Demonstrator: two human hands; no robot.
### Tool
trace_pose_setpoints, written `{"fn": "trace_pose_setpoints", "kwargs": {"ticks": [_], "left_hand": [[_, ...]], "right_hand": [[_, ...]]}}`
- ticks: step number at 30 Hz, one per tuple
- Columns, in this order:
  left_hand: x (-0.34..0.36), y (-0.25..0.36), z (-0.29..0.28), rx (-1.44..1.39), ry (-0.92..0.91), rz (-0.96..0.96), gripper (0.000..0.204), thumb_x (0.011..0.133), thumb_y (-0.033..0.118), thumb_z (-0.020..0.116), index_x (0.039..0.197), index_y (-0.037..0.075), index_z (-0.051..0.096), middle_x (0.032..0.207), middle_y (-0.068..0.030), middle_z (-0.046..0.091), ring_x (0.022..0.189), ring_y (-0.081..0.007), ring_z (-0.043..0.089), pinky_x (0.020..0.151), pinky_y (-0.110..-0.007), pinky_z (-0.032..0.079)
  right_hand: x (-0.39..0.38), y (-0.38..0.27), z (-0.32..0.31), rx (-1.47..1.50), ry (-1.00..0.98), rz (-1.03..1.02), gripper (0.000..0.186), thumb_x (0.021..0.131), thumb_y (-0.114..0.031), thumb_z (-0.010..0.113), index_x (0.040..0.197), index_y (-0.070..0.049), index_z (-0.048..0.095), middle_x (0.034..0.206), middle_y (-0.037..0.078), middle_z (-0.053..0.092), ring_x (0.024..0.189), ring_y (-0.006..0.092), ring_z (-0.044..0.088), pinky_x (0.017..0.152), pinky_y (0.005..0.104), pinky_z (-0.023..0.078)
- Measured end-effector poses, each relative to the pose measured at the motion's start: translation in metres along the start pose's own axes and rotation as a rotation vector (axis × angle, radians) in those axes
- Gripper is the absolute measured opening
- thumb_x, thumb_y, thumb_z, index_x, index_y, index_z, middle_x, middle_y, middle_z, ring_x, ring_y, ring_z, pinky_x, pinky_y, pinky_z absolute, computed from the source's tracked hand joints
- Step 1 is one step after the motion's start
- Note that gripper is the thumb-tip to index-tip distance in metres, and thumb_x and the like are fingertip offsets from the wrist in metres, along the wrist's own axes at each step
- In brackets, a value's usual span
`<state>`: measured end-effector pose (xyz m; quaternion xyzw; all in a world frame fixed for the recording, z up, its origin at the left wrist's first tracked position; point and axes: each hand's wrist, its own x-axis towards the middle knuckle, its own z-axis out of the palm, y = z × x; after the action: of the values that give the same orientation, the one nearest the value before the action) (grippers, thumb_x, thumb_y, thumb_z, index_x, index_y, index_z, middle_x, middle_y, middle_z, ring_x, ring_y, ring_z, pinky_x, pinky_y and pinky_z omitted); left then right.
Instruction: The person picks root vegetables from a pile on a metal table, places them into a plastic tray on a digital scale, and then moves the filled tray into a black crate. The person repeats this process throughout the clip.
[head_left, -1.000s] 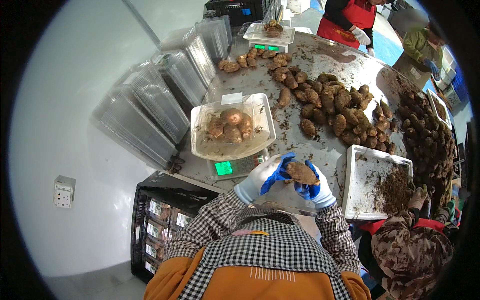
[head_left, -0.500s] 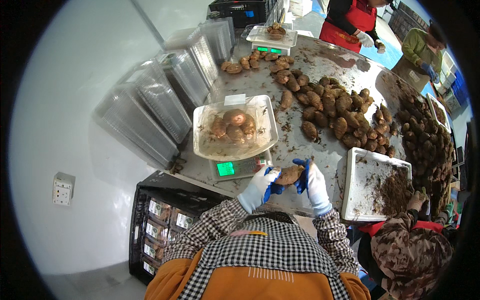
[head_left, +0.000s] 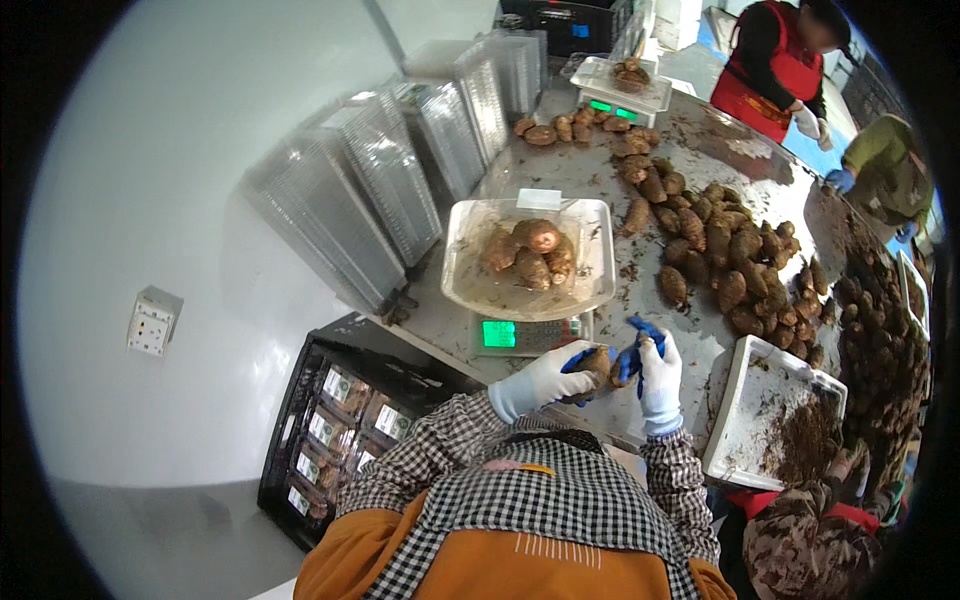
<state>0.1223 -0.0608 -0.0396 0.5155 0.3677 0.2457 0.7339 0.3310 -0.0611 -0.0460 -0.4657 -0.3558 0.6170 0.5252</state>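
Note:
Close in front of me, at the table's near edge, is a brown taro root (head_left: 598, 368). My left hand (head_left: 550, 382), in a white and blue glove, is wrapped round it. My right hand (head_left: 657, 375), gloved alike, has its blue fingertips closed at the taro's right end. Just beyond my hands stands a digital scale (head_left: 530, 333) with a lit green display. On top of it, a wide white tray (head_left: 466, 292) bears a clear plastic container with several taro roots (head_left: 536, 252) and a blank white card (head_left: 539, 198).
Clear plastic containers (head_left: 345, 215) stand stacked along the wall. A taro heap (head_left: 740, 250) covers the table's middle right. Lower right is a white dirt-filled tray (head_left: 725, 440), with a co-worker beside it. A black crate (head_left: 300, 390) of packed trays sits left. More co-workers stand far right.
My view has swung left, so the table sits further right. The taro has turned in my hands: my left hand now covers more of it, and my right fingers have shifted at its end.

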Motion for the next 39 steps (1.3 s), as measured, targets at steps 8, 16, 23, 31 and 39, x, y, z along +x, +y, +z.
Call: {"fn": "trace_pose_setpoints", "kwargs": {"ticks": [8,16,23,31,39], "left_hand": [[-0.061,-0.023,-0.048,-0.280,0.253,0.026,0.052,0.081,0.004,0.063,0.131,0.001,0.047,0.115,-0.0110,0.060,0.104,-0.0192,0.059,0.093,-0.033,0.050],[-0.099,-0.021,-0.121,-0.473,0.830,0.252,0.022,0.099,0.022,0.057,0.108,0.002,0.054,0.093,-0.0144,0.065,0.081,-0.0254,0.067,0.067,-0.042,0.059],[-0.080,0.015,-0.124,-0.511,0.853,0.380,0.025,0.099,0.025,0.058,0.108,0.001,0.057,0.091,-0.0114,0.066,0.077,-0.0218,0.067,0.065,-0.038,0.060],[-0.094,0.011,-0.138,-0.604,0.946,0.417,0.024,0.098,0.024,0.060,0.106,0.001,0.059,0.089,-0.0084,0.066,0.074,-0.0187,0.066,0.065,-0.033,0.057],[-0.079,0.013,-0.144,-0.569,0.895,0.436,0.031,0.099,0.028,0.057,0.115,0.001,0.056,0.099,-0.0123,0.065,0.082,-0.0220,0.066,0.070,-0.040,0.059]], "right_hand": [[0.033,0.023,0.001,-0.625,0.044,-0.374,0.036,0.092,0.003,0.054,0.127,0.001,0.057,0.115,0.012,0.067,0.100,0.0171,0.065,0.088,0.0277,0.051],[0.058,-0.039,0.046,-0.954,-0.184,-0.541,0.022,0.091,-0.008,0.060,0.112,-0.001,0.065,0.090,0.014,0.070,0.079,0.0236,0.068,0.071,0.0333,0.054],[0.100,-0.068,0.144,-1.724,-0.465,-0.263,0.043,0.097,-0.046,0.051,0.099,-0.006,0.065,0.080,0.013,0.070,0.077,0.0295,0.069,0.069,0.0398,0.054],[0.112,-0.056,0.159,-1.709,-0.381,-0.082,0.040,0.094,-0.042,0.058,0.106,-0.005,0.065,0.094,0.016,0.071,0.086,0.0285,0.070,0.078,0.0398,0.055],[0.144,-0.030,0.146,-1.962,-0.274,-0.683,0.078,0.083,-0.036,0.073,0.146,-0.007,0.037,0.136,0.021,0.048,0.118,0.0376,0.054,0.098,0.0432,0.047]]}}
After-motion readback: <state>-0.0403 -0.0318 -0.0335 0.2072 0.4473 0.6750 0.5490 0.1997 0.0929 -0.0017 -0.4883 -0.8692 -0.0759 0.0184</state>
